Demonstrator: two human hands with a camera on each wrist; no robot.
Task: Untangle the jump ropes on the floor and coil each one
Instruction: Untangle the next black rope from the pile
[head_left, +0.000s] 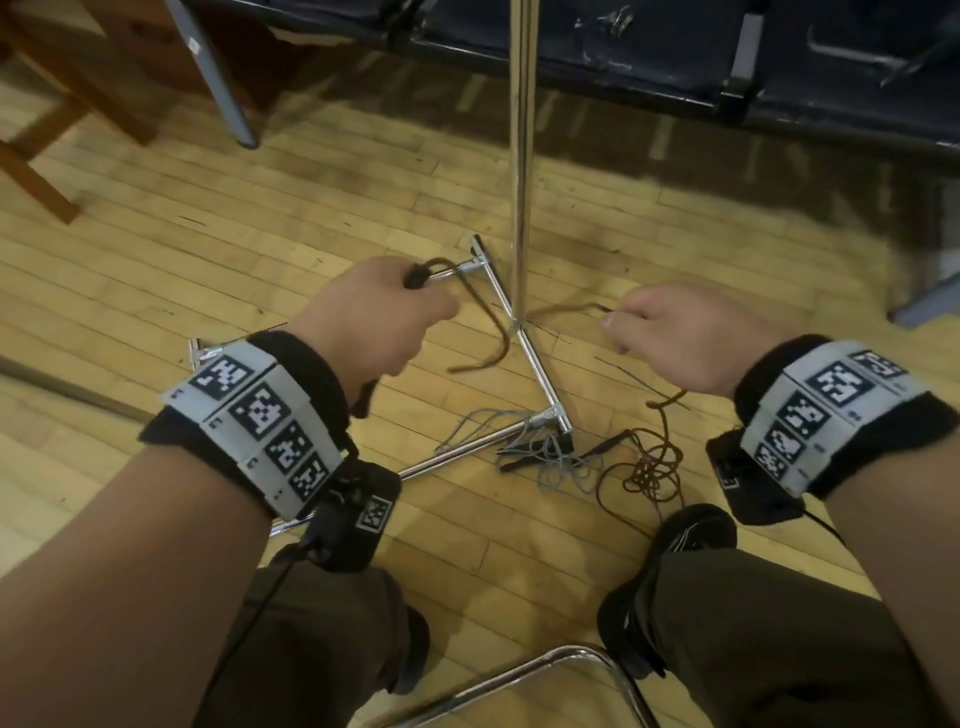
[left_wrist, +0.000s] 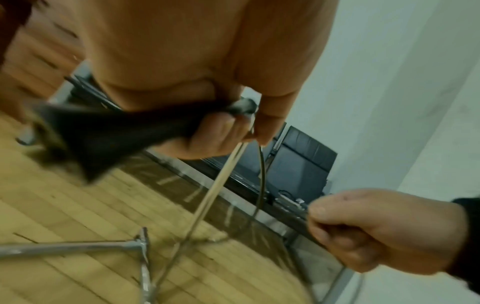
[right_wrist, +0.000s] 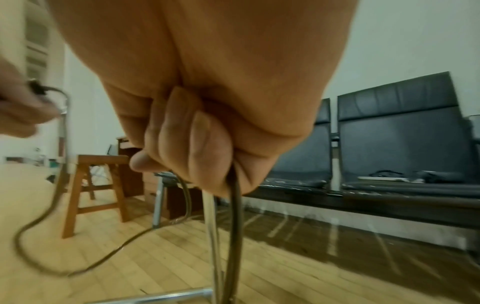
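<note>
Evidently the brown jump rope (head_left: 480, 332) runs left to right between the hands: the left hand (head_left: 374, 322) curls round its black handle (head_left: 415, 276), the right hand (head_left: 685, 338) pinches the cord, whose slack droops between them. The rest lies tangled on the floor (head_left: 208, 249), near the right foot, beside the grey rope (head_left: 550, 467).

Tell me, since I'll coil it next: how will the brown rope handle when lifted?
Probably floppy: the brown rope sags in a loop between the left hand and right hand. Likely light, being thin. It may snag, since its tangle lies by the grey rope.
</note>
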